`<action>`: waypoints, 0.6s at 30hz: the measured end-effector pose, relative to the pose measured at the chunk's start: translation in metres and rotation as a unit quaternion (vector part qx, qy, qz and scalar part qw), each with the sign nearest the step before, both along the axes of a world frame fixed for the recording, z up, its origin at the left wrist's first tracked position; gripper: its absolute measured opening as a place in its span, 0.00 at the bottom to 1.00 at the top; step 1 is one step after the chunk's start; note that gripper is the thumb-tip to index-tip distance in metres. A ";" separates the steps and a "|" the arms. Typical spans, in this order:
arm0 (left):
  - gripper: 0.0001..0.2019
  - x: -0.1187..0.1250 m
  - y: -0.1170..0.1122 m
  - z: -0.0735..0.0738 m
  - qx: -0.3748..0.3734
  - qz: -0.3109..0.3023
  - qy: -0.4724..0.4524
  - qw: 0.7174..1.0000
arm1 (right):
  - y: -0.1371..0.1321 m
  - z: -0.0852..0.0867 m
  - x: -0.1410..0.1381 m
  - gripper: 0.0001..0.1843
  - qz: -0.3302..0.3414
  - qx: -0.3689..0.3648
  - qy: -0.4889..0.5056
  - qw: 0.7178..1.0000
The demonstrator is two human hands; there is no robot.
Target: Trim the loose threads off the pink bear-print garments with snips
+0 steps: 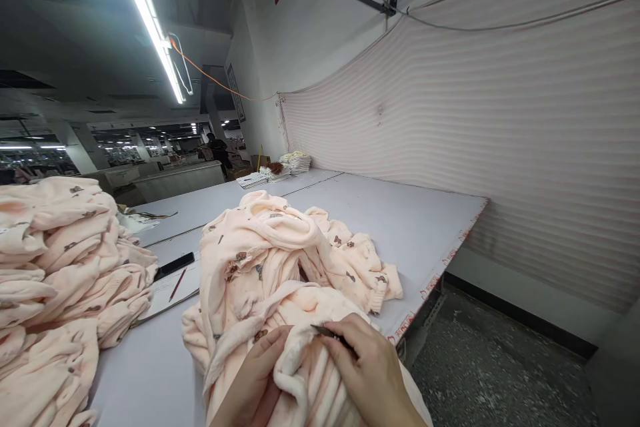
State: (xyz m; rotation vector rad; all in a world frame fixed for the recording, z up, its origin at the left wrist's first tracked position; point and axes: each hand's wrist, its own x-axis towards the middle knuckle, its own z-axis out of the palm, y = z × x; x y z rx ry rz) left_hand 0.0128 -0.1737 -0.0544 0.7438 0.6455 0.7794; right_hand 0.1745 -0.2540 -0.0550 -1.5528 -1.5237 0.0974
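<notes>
A pale peach fleece garment (265, 233) with small brown prints lies bunched in front of me. My left hand (257, 373) pinches a folded edge of it between thumb and fingers. In my right hand (363, 367) is a small dark pointed tool, probably thread snips (327, 332), its tip touching the fabric edge beside my left thumb. Most of the tool is hidden under my right fingers. A ribbed cuff (377, 293) of the garment spreads out toward the table's right edge.
On the left rises a big heap of similar peach garments (65, 260). Between the heaps are a black phone (175, 265) and a red pen (177, 285) on paper sheets (163, 297). Folded stacks (295, 161) stand at the far end of the table (400, 207). A person (217, 150) is in the background.
</notes>
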 end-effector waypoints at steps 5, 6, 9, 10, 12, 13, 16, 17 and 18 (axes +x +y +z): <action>0.13 0.000 -0.003 0.009 0.098 -0.036 0.091 0.990 | -0.001 0.005 0.003 0.10 0.015 -0.017 0.019 1.000; 0.14 -0.003 -0.001 0.014 0.124 -0.035 0.119 0.985 | -0.002 0.004 0.005 0.09 0.014 -0.010 0.027 0.999; 0.12 -0.011 0.009 0.034 0.230 0.083 0.185 0.952 | -0.006 -0.003 0.019 0.10 -0.021 -0.002 0.120 0.992; 0.10 -0.012 0.013 0.040 0.262 0.138 0.182 0.937 | -0.007 -0.006 0.024 0.11 -0.037 -0.008 0.157 0.987; 0.10 -0.005 0.017 0.047 0.303 0.203 0.172 0.915 | -0.009 -0.011 0.031 0.15 -0.047 -0.024 0.222 0.974; 0.09 0.003 0.016 0.048 0.318 0.183 0.185 0.911 | -0.009 -0.012 0.033 0.16 -0.036 -0.030 0.249 0.967; 0.07 0.035 0.009 0.042 0.445 0.020 0.329 0.833 | -0.009 -0.014 0.035 0.18 0.007 -0.028 0.310 0.950; 0.05 0.043 0.008 0.040 0.486 -0.019 0.367 0.793 | -0.010 -0.014 0.035 0.18 0.010 -0.025 0.321 0.947; 0.04 0.049 0.008 0.039 0.513 -0.035 0.383 0.768 | -0.012 -0.015 0.036 0.18 0.008 -0.020 0.325 0.945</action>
